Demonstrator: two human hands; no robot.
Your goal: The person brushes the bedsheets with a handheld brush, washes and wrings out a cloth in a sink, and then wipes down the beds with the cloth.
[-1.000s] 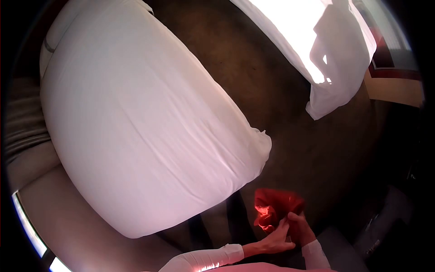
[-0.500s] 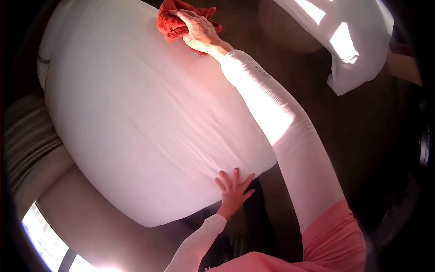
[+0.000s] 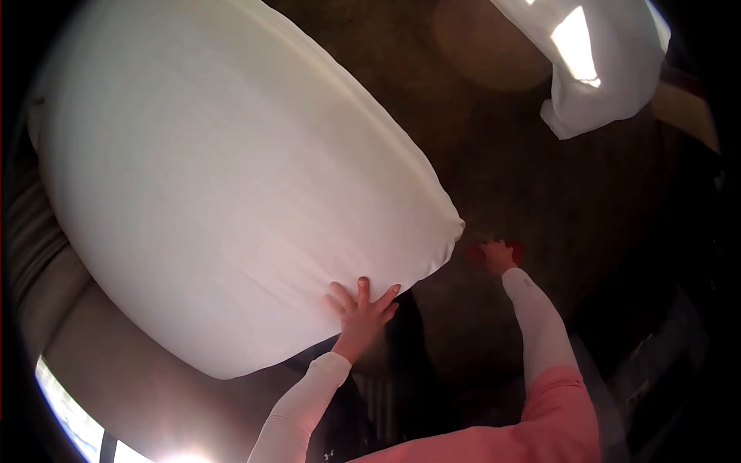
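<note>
A large white sheet-covered bed or cushion (image 3: 231, 177) fills the left and middle of the head view. Near its front edge, my left hand (image 3: 361, 316) rests with fingers spread on the white fabric, holding nothing. My right hand (image 3: 495, 256) is off to the right of the white corner, over the dark floor. A red cloth (image 3: 517, 251) is in that hand, partly covered by the fingers and dim in shadow. Whether the cloth touches the floor I cannot tell.
Another white fabric-covered piece (image 3: 610, 69) stands at the upper right, with a bright sunlit patch. Brown floor (image 3: 494, 154) lies between the two white pieces. At the lower left are a grey-brown curtain (image 3: 46, 278) and a bright window (image 3: 69, 409).
My right hand has moved with the red cloth from the far edge of the white surface down to beside its near right corner. My left hand has shifted slightly left.
</note>
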